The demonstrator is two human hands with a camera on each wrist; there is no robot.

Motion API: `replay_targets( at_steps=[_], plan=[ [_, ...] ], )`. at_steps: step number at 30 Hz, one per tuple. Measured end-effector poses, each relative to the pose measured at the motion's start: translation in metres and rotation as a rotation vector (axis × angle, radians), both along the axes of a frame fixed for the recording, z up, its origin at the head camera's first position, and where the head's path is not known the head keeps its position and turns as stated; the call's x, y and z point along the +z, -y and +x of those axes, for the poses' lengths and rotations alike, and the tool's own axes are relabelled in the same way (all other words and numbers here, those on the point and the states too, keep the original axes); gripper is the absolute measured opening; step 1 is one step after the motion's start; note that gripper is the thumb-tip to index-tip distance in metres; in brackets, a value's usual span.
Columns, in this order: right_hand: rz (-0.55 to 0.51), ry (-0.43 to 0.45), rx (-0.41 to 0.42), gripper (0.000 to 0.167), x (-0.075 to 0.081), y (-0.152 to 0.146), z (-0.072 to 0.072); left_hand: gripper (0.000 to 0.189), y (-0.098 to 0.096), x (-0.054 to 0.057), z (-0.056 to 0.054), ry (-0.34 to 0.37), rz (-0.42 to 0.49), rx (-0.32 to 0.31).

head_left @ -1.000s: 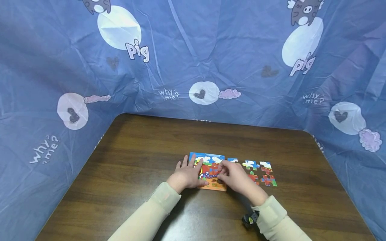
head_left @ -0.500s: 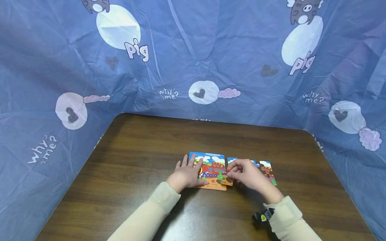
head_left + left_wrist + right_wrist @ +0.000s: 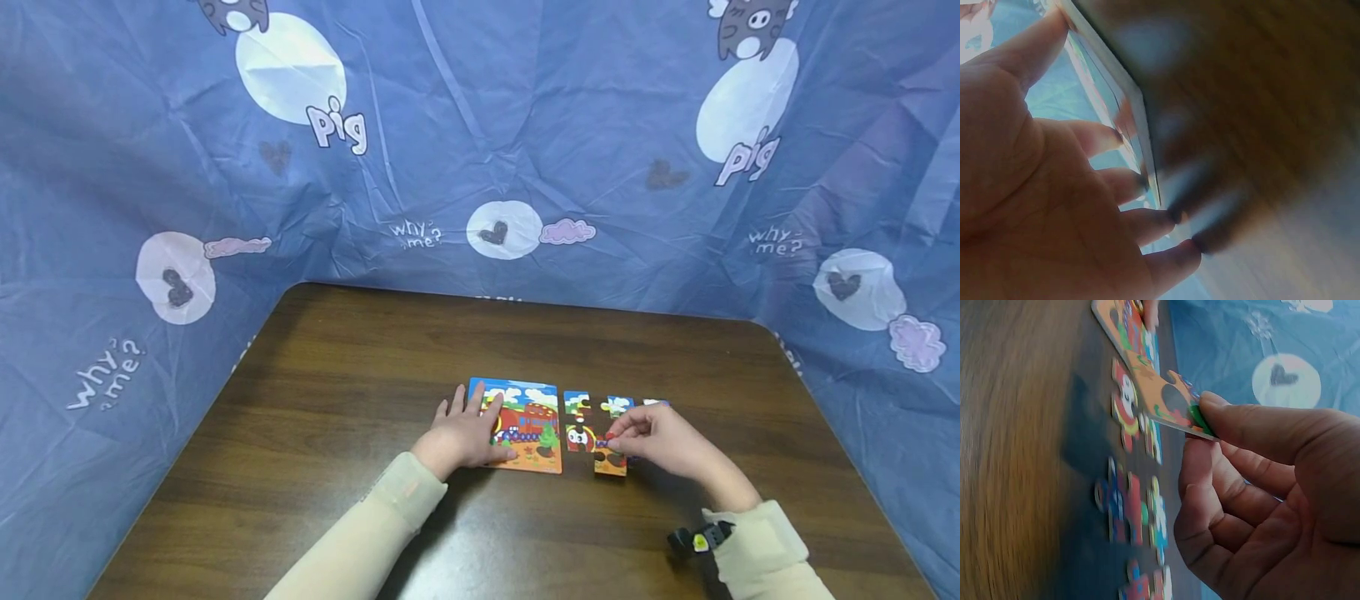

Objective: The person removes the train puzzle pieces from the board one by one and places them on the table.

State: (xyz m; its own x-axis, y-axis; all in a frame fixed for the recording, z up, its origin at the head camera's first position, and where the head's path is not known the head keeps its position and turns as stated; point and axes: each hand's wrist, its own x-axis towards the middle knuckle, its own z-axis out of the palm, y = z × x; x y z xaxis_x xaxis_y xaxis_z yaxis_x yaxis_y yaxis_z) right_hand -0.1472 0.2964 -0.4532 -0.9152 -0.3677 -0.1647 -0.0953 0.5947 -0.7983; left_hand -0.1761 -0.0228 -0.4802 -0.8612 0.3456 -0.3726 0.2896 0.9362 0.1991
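Observation:
My left hand (image 3: pixel 463 435) lies with spread, straight fingers on the left part of a puzzle board (image 3: pixel 538 457) printed with a red train. In the left wrist view its fingertips touch the face of the board (image 3: pixel 1138 115), whose pale edge shows. Between thumb and fingertips, my right hand (image 3: pixel 663 437) pinches an orange puzzle piece (image 3: pixel 611 467). That piece (image 3: pixel 1169 400) is held tilted above the table in the right wrist view. Loose pieces lie near it: one with a white face (image 3: pixel 578 438) and one with cloud and sky (image 3: pixel 618 405). Others are partly hidden behind the right hand.
Another loose piece (image 3: pixel 576 403) lies just right of the board's upper corner. The brown wooden table (image 3: pixel 375 350) extends around everything. Blue patterned cloth (image 3: pixel 420 150) hangs behind and at the sides. A small black device (image 3: pixel 697 542) sits at the right wrist.
My right hand has moved rightward off the board, carrying the orange puzzle piece over the loose pieces. The face piece beside the board has come into view. The left hand has stayed in place.

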Motion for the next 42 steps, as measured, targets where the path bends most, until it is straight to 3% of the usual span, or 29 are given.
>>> replay_targets(
  at_steps=[10, 14, 17, 19, 21, 24, 34, 42],
  plan=[
    [0.047, 0.052, 0.03, 0.014, 0.003, -0.041, 0.004, 0.093, 0.0, 0.002, 0.0, 0.003, 0.012, 0.007],
    [0.031, 0.119, 0.056, 0.014, 0.003, -0.057, 0.008, 0.094, 0.0, -0.001, -0.003, 0.006, 0.017, 0.016],
    [0.019, 0.181, 0.069, 0.013, 0.003, -0.066, 0.011, 0.098, 0.001, -0.015, -0.01, -0.003, 0.032, 0.007],
    [0.032, 0.193, 0.07, 0.011, 0.002, -0.071, 0.012, 0.098, 0.001, -0.014, -0.01, -0.004, 0.031, 0.007],
    [0.067, 0.193, 0.048, 0.011, 0.002, -0.074, 0.014, 0.098, 0.002, -0.013, -0.009, -0.002, 0.031, 0.006],
    [0.11, 0.183, 0.003, 0.011, -0.001, -0.077, 0.016, 0.094, 0.001, 0.002, -0.002, 0.006, 0.022, 0.013],
    [0.206, 0.195, -0.16, 0.012, -0.01, -0.073, 0.018, 0.093, 0.001, 0.002, 0.0, 0.007, 0.026, 0.009],
    [0.324, 0.105, -0.263, 0.023, -0.014, -0.07, 0.019, 0.093, 0.0, 0.001, 0.001, 0.008, 0.019, 0.006]
  ],
)
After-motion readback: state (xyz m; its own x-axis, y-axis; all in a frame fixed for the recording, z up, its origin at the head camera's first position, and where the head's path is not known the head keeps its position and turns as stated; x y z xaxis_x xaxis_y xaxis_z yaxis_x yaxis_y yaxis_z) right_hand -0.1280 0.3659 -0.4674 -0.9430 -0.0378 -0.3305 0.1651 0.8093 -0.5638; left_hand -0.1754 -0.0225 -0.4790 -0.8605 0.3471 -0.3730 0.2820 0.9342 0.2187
